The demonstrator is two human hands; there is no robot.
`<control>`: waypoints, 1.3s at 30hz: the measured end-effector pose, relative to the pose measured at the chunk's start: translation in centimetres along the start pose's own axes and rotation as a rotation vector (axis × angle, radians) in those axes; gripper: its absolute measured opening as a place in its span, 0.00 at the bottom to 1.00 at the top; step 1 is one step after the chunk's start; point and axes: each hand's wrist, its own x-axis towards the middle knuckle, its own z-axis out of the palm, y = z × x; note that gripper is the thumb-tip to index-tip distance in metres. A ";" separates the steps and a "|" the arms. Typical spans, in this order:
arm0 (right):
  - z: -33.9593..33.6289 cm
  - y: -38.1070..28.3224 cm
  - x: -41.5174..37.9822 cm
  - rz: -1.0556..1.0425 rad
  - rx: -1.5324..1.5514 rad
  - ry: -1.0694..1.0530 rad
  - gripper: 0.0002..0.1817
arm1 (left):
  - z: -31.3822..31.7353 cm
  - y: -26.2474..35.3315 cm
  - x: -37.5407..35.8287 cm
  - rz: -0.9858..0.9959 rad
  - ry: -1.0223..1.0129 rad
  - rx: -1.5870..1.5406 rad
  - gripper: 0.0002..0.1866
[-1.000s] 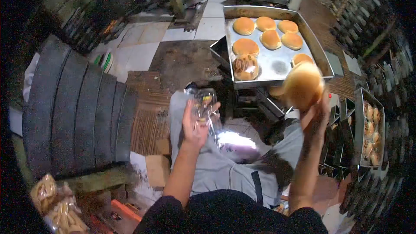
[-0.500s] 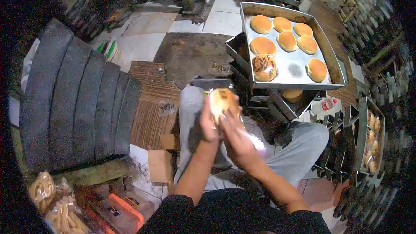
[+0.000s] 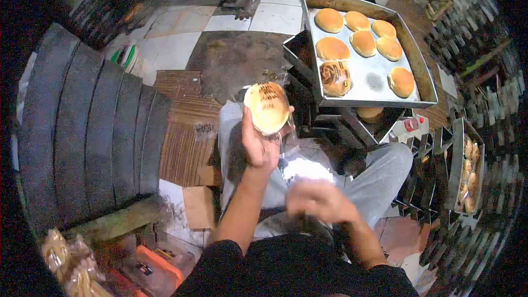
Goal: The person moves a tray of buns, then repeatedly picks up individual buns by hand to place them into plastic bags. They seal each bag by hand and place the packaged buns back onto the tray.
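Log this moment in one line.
left hand: holding bun in printed wrapper | right hand: blurred, apart from bun | tray: unwrapped buns, one wrapped bun

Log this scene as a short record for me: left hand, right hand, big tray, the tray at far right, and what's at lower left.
left hand: holds bun in clear film
right hand: blurred, apart from that bun; grip unclear
big tray: seven bare buns, one wrapped bun
far-right tray: several pieces, too small to count
lower left: orange-edged container, cardboard box
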 end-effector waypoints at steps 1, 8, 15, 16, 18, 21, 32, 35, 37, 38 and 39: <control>-0.3 0.1 1.1 -0.026 -0.225 0.421 0.07 | 0.1 -0.6 -0.2 0.004 -0.013 -0.036 0.35; 1.3 1.9 -0.3 -0.068 -0.359 -0.041 0.04 | 1.1 1.4 -2.1 0.098 0.012 0.119 0.34; -1.8 2.7 1.2 -0.356 -0.701 0.864 0.09 | 2.3 1.8 -8.2 -0.060 0.112 0.423 0.35; -2.1 4.9 1.9 -0.345 -0.647 0.866 0.07 | 1.2 2.1 -9.8 -0.204 0.100 0.475 0.40; -2.8 7.1 3.1 -0.401 -0.569 0.963 0.06 | -0.2 4.4 -11.2 -0.364 0.330 1.043 0.34; -3.9 8.0 4.4 -0.451 -0.580 1.062 0.05 | 0.5 6.3 -10.4 -0.278 0.386 1.801 0.17; -4.3 6.3 3.0 -0.234 -0.176 1.107 0.06 | -1.1 6.2 -8.4 0.256 0.156 1.154 0.01; -4.8 7.4 1.4 -0.153 -0.128 1.127 0.03 | -3.9 5.4 -8.4 0.344 0.125 1.249 0.05; -4.3 6.6 1.8 -0.284 -0.164 1.152 0.06 | -2.8 5.2 -8.0 0.619 0.054 1.319 0.08; -4.5 5.3 2.1 -0.332 -0.076 1.126 0.08 | -1.7 5.4 -7.3 0.611 0.051 1.317 0.08; -4.7 3.8 2.4 -0.171 -0.028 1.144 0.07 | -0.8 5.5 -6.7 0.553 0.070 1.385 0.08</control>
